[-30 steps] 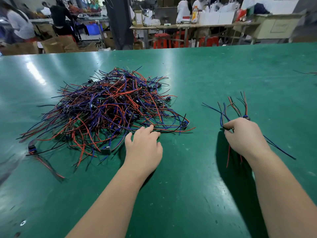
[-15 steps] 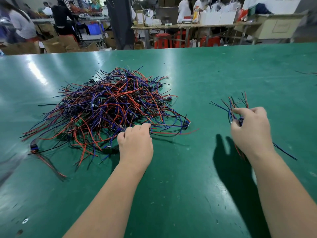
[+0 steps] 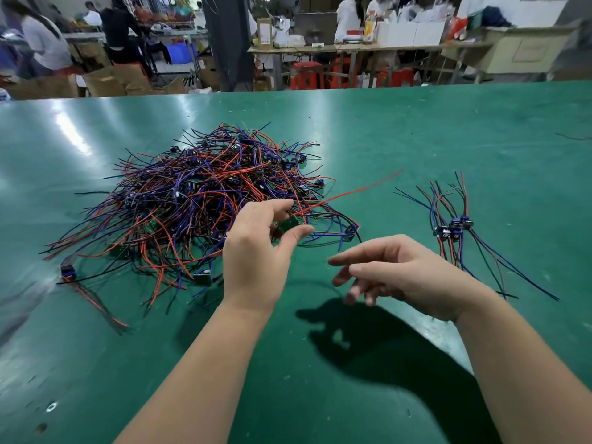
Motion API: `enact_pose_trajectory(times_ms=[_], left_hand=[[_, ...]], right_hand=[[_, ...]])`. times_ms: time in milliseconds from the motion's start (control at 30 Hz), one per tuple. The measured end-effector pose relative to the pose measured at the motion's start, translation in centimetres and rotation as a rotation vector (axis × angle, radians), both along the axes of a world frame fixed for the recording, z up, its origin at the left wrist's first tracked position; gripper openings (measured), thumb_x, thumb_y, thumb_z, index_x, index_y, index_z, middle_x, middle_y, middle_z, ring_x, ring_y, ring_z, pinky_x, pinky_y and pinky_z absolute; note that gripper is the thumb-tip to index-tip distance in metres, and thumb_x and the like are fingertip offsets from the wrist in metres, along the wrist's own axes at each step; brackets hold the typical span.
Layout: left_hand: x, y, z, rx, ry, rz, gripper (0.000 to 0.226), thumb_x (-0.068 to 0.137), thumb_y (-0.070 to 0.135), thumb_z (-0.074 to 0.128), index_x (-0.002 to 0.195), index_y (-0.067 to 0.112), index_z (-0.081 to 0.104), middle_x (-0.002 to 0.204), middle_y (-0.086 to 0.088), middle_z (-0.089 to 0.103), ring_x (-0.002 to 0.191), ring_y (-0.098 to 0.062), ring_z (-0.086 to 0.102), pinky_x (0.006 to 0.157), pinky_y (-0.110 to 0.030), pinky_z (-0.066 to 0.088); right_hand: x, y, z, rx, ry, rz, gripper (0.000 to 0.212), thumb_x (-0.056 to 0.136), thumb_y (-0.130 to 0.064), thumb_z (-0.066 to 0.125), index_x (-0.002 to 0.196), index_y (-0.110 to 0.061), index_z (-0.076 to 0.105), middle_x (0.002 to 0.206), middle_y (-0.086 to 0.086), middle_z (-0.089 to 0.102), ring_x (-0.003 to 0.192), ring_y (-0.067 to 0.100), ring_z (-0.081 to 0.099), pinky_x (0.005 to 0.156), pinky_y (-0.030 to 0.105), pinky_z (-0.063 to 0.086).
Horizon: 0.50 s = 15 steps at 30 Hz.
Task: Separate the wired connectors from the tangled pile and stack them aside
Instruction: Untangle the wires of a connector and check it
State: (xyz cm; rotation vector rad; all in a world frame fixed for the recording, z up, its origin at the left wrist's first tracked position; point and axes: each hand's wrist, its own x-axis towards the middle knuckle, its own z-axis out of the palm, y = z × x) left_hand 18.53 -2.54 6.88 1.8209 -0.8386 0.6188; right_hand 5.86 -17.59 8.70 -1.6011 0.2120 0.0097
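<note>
My left hand [image 3: 256,254] is pinching a small green board connector [image 3: 287,224] between my thumb and first finger. Its long red wire [image 3: 352,191] is sticking out toward two o'clock, up off the shiny green table [image 3: 416,129].

My right hand [image 3: 403,270] is holding nothing. Its fingers are loose and a little spread, pointing at nine o'clock toward the connector.

The big tangled pile of red, blue and black wires [image 3: 198,200] is sitting at ten o'clock from my left hand, and the connector is right at its near edge. The little stack of sorted wired connectors [image 3: 453,230] is lying at one o'clock from my right hand, well apart from the pile.

I am thinking this piece is very light. The board is hard and small, so it is the best spot to grab. The wires are thin and bendy, and they are looping through other wires. I think a hard tug on a wire could drag more pieces along or hurt the spot where the wire joins the board. So I am holding the board, not the wire.
</note>
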Motion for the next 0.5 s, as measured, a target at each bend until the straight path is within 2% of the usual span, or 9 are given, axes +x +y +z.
enact_pose_trajectory(times_ms=[67, 133, 200, 233, 300, 367, 433, 500], left_hand=[[-0.9, -0.3, 0.7, -0.171, 0.293, -0.138, 0.029, 0.073, 0.032, 0.077, 0.096, 0.018, 0.067, 0.079, 0.006, 0.067, 0.066, -0.009, 0.062, 0.061, -0.018, 0.05], [-1.8, -0.7, 1.2, -0.284, 0.708, -0.329, 0.024, 0.068, 0.033, 0.075, 0.083, 0.016, 0.066, 0.066, 0.003, 0.068, 0.058, -0.011, 0.066, 0.05, -0.019, 0.051], [-2.4, -1.1, 1.5, -0.29, 1.065, -0.49, 0.025, 0.065, 0.031, 0.073, 0.07, 0.011, 0.06, 0.053, 0.0, 0.063, 0.052, -0.013, 0.066, 0.044, -0.018, 0.049], [-2.8, -1.3, 1.6, -0.276, 1.179, -0.548, 0.026, 0.065, 0.03, 0.072, 0.067, 0.009, 0.056, 0.049, 0.001, 0.06, 0.049, -0.012, 0.065, 0.043, -0.017, 0.048], [-3.4, -1.4, 1.8, -0.25, 1.316, -0.625, 0.026, 0.066, 0.031, 0.068, 0.07, 0.009, 0.054, 0.05, 0.002, 0.061, 0.048, -0.008, 0.064, 0.041, -0.014, 0.046], [-3.6, -1.5, 2.0, -0.248, 1.428, -0.684, 0.022, 0.066, 0.031, 0.067, 0.072, 0.01, 0.063, 0.052, 0.001, 0.063, 0.05, -0.005, 0.064, 0.041, -0.012, 0.047], [-3.6, -1.4, 2.2, -0.263, 1.517, -0.713, 0.018, 0.065, 0.029, 0.069, 0.065, 0.012, 0.073, 0.057, 0.0, 0.066, 0.052, -0.005, 0.065, 0.042, -0.012, 0.048], [-3.6, -1.4, 2.1, -0.241, 1.532, -0.705, 0.015, 0.062, 0.03, 0.07, 0.06, 0.016, 0.076, 0.06, 0.0, 0.066, 0.054, -0.006, 0.067, 0.043, -0.014, 0.05]], right_hand=[[0.3, 0.4, -0.4, -0.104, -0.007, -0.022, 0.027, 0.091, -0.008, 0.057, 0.116, -0.017, 0.065, 0.103, 0.008, 0.072, 0.074, 0.015, 0.067, 0.058, 0.019, 0.049], [0.8, 1.0, -0.7, -0.155, -0.057, -0.091, 0.034, 0.087, -0.024, 0.06, 0.121, -0.025, 0.059, 0.11, 0.003, 0.069, 0.077, 0.01, 0.065, 0.06, 0.02, 0.047], [1.2, 1.5, -0.9, -0.062, -0.138, -0.145, 0.035, 0.079, -0.033, 0.059, 0.113, -0.025, 0.063, 0.096, -0.001, 0.069, 0.07, 0.008, 0.061, 0.056, 0.019, 0.042], [1.3, 1.7, -1.0, 0.009, -0.182, -0.181, 0.032, 0.076, -0.032, 0.059, 0.105, -0.022, 0.067, 0.086, -0.003, 0.068, 0.065, 0.007, 0.057, 0.054, 0.018, 0.04], [1.6, 1.9, -1.0, 0.142, -0.242, -0.259, 0.025, 0.071, -0.029, 0.063, 0.09, -0.018, 0.074, 0.073, -0.003, 0.066, 0.057, 0.006, 0.05, 0.051, 0.016, 0.036], [1.7, 1.7, -0.9, 0.258, -0.251, -0.321, 0.022, 0.064, -0.029, 0.068, 0.078, -0.014, 0.077, 0.069, 0.001, 0.068, 0.053, 0.007, 0.048, 0.049, 0.015, 0.035], [1.8, 1.3, -0.7, 0.355, -0.208, -0.368, 0.024, 0.056, -0.026, 0.074, 0.073, -0.009, 0.074, 0.067, 0.003, 0.068, 0.051, 0.008, 0.051, 0.048, 0.014, 0.039], [1.6, 0.9, -0.6, 0.386, -0.155, -0.39, 0.02, 0.056, -0.021, 0.074, 0.071, -0.008, 0.071, 0.064, 0.004, 0.067, 0.051, 0.008, 0.053, 0.047, 0.013, 0.042]])
